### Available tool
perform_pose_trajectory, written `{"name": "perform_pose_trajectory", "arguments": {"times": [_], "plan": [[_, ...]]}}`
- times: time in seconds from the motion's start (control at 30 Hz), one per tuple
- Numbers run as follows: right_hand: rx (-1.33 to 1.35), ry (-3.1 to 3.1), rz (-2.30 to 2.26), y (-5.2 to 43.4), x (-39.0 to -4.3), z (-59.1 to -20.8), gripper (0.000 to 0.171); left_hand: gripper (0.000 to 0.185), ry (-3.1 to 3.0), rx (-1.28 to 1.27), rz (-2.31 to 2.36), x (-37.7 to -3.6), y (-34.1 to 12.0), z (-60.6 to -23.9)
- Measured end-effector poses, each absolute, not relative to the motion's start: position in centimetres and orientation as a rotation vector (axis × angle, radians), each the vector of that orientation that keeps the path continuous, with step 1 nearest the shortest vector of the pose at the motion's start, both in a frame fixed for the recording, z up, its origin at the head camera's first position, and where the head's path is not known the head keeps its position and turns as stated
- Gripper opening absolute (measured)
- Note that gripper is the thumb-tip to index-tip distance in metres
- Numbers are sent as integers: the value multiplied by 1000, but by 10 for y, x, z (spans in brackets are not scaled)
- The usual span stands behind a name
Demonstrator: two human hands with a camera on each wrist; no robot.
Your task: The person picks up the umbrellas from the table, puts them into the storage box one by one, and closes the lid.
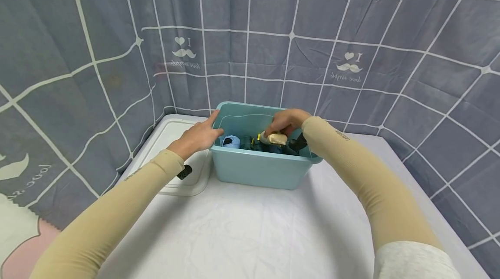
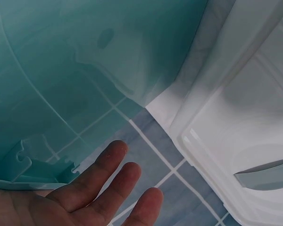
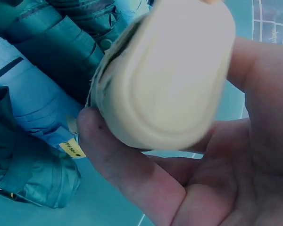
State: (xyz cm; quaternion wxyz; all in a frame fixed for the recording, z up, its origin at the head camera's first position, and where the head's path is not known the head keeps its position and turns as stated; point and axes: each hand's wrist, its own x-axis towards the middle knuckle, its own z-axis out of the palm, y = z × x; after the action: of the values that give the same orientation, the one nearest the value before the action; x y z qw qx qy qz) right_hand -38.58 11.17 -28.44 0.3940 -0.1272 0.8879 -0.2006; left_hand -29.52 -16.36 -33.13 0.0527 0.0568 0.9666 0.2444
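A light teal plastic bin point(image 1: 258, 168) stands on the white-covered table. My left hand point(image 1: 197, 138) rests at its left rim; in the left wrist view, the fingers point(image 2: 101, 167) extend fairly straight outside the wall. Over the bin's right half, my right hand point(image 1: 288, 120) grips a folded umbrella point(image 1: 277, 139) with a cream, rounded flat end. In the right wrist view that cream end faces the camera and hides most of the umbrella's body. Beside it in the bin lie a light blue folded umbrella point(image 1: 231, 142) and several dark green ones point(image 3: 54, 44).
A white lid point(image 1: 166, 133) lies flat on the table at the bin's left. The white tabletop point(image 1: 250, 227) extends in front of the bin. Grey curtains with a white grid point(image 1: 269, 53) hang close behind and at both sides.
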Motion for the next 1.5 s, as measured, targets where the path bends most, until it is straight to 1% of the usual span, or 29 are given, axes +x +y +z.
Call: {"name": "perform_pose_trajectory", "arguments": {"times": [0.1, 0.23, 0.3, 0.47, 0.77, 1.03, 1.2, 1.37, 1.5], "plan": [[-349, 2246, -484, 112, -382, -285, 40, 78, 2932, 169, 755, -294, -164, -330], [-376, 2233, -484, 114, -378, -285, 54, 78, 2928, 170, 755, -295, -165, -331], [-405, 2243, -478, 116, -376, -285, 58, 78, 2927, 170, 749, -296, -165, -331], [-493, 2281, -484, 125, -372, -283, 56, 78, 2927, 176, 751, -295, -164, -331], [-554, 2483, -636, 150, -347, -272, 53, 78, 2923, 172, 760, -293, -163, -328], [-632, 2833, -692, 179, -320, -276, 46, 78, 2916, 174, 761, -294, -164, -329], [-626, 2956, -741, 194, -308, -282, 43, 78, 2917, 168, 762, -292, -164, -327], [-602, 3047, -775, 206, -299, -293, 45, 78, 2919, 165, 763, -291, -163, -327], [-616, 3133, -771, 215, -296, -305, 52, 78, 2918, 160, 763, -292, -163, -329]]}}
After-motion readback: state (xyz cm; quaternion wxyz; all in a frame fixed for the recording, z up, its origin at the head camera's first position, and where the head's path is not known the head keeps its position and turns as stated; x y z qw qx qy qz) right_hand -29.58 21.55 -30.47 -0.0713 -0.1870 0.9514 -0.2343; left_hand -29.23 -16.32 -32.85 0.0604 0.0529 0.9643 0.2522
